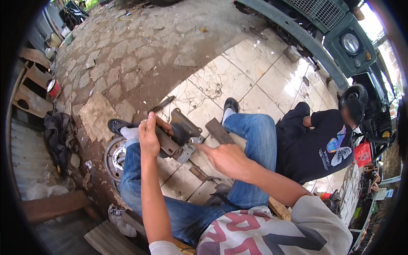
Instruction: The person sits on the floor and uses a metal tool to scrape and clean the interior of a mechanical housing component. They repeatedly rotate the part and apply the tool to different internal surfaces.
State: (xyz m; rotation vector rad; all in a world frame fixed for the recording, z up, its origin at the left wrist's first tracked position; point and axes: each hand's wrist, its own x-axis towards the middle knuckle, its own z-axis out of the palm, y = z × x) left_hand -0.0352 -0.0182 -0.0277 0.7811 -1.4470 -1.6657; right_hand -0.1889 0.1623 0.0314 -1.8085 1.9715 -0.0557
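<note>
My left hand (149,136) is closed round a dark, bent metal bracket (169,142) with slots, held above the tiles between my knees. A small light metal fitting (185,154) sits at the bracket's lower right end. My right hand (221,157) has its index finger stretched to that fitting, touching or nearly touching it, with the other fingers loosely bent and partly hidden. A rusty flat bar (219,131) lies just beyond my right hand. A dark brush-like tool (165,102) is behind the bracket, and a rusty cylindrical part (199,174) lies below my hands.
A co-worker in dark clothes (308,144) is low on the floor to my right, near a vehicle's bumper (284,36). A steel wheel rim (114,163), corrugated metal sheets (34,157) and a red can (53,88) are on my left. Cobblestones (119,51) meet the tiles.
</note>
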